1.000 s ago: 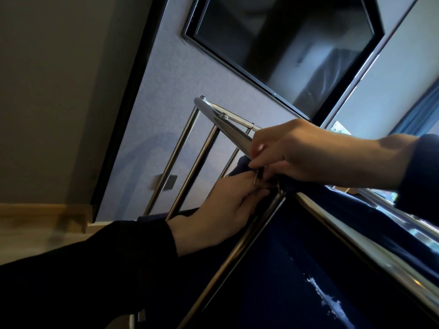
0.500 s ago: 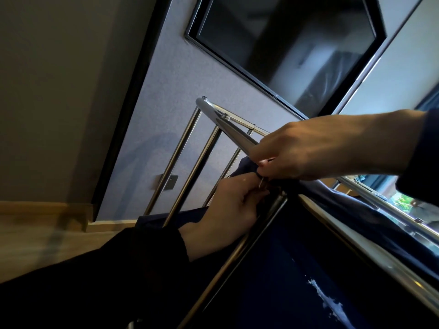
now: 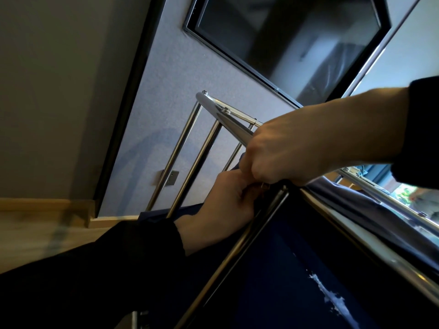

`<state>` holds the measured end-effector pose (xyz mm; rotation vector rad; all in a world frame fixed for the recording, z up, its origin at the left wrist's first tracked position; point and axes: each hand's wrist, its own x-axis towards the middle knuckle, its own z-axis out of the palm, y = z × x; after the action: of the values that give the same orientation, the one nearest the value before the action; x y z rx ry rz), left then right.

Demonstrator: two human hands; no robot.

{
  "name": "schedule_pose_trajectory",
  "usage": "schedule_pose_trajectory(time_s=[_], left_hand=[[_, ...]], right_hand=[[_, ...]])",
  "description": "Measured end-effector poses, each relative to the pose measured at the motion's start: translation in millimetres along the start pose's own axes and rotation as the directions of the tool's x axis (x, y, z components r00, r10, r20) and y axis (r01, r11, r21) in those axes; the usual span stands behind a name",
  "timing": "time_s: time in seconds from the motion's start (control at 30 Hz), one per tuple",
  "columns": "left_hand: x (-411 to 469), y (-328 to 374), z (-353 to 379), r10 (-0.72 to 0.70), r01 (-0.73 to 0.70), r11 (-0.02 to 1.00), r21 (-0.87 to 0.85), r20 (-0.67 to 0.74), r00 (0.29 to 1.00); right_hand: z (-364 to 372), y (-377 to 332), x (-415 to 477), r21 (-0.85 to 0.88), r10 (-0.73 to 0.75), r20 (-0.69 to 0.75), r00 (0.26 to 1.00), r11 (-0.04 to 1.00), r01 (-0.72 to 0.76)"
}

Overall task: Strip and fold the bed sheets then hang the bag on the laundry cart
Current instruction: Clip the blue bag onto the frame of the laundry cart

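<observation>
From my feed the room tilts hard: a plain beige wall (image 3: 59,91) on the left, a pale wood floor (image 3: 35,224) with a skirting strip below it, then a speckled grey-blue panel (image 3: 171,86) carrying a dark, glossy flat screen (image 3: 285,39). Nearer stands the laundry cart (image 3: 187,148), its round chrome tubes smooth and shiny. My left hand (image 3: 221,210), in a black sleeve (image 3: 95,276), is curled narrow on the dark navy cloth of the bag (image 3: 285,269) at the cart's corner. My right hand (image 3: 285,153) is closed above it, pinching the same spot; I cannot tell exactly what it grips. The bag hangs inside the frame, matte, with a white scuff low at the right. Far right, a bright window (image 3: 408,193).
</observation>
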<state>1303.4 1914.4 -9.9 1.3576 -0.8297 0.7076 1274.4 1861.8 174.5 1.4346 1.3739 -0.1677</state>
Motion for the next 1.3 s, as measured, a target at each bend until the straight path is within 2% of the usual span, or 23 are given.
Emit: schedule_pose_trajectory(time_s=[0.1,0.17,0.27,0.33,0.43,0.57,0.67,0.73,1.0,1.3], left_hand=[[0.3,0.6,3.2,0.077,-0.076,0.997,0.021,-0.073,0.994],[-1.3,1.8,7.5,0.149,-0.140,0.987,0.085,-0.121,0.981],[-6.7,2.4,11.8,0.129,-0.117,0.989,0.085,-0.159,0.979],[-9.1,3.5,11.9,0.086,-0.081,0.996,0.043,-0.152,0.985],[-10.7,6.0,10.0,-0.008,-0.002,0.993,-0.122,-0.083,0.996],[-9.0,12.1,8.2,-0.131,0.115,0.955,-0.274,-0.042,0.990],[-11.0,16.4,14.1,-0.195,0.161,0.947,-0.277,-0.100,0.976],[-12.0,18.1,18.4,-0.229,0.186,0.947,-0.262,-0.145,0.963],[-13.6,23.5,23.6,-0.324,0.257,0.917,-0.305,-0.194,0.926],[-14.8,33.4,24.0,-0.417,0.318,0.870,-0.377,-0.217,0.883]], right_hand=[[-4.9,-3.7,0.7,0.017,0.067,0.066,0.996,0.998,-0.068],[-5.2,-5.8,3.5,0.042,0.134,0.209,0.969,0.988,-0.146],[-7.3,-6.8,7.8,0.055,0.186,0.282,0.941,0.976,-0.209],[-8.2,-5.1,7.7,0.046,0.209,0.279,0.937,0.972,-0.231],[-7.0,-3.0,4.2,0.048,0.223,0.207,0.953,0.970,-0.237],[-1.2,-1.2,1.8,0.136,0.239,0.132,0.962,0.957,-0.257],[-0.5,-1.8,1.8,0.184,0.262,0.095,0.960,0.943,-0.275],[-1.9,-4.4,3.0,0.195,0.290,0.120,0.949,0.931,-0.309],[-11.6,-9.3,10.4,0.090,0.350,0.215,0.912,0.923,-0.375],[-20.1,-17.8,16.7,-0.046,0.236,0.211,0.948,0.972,-0.232]])
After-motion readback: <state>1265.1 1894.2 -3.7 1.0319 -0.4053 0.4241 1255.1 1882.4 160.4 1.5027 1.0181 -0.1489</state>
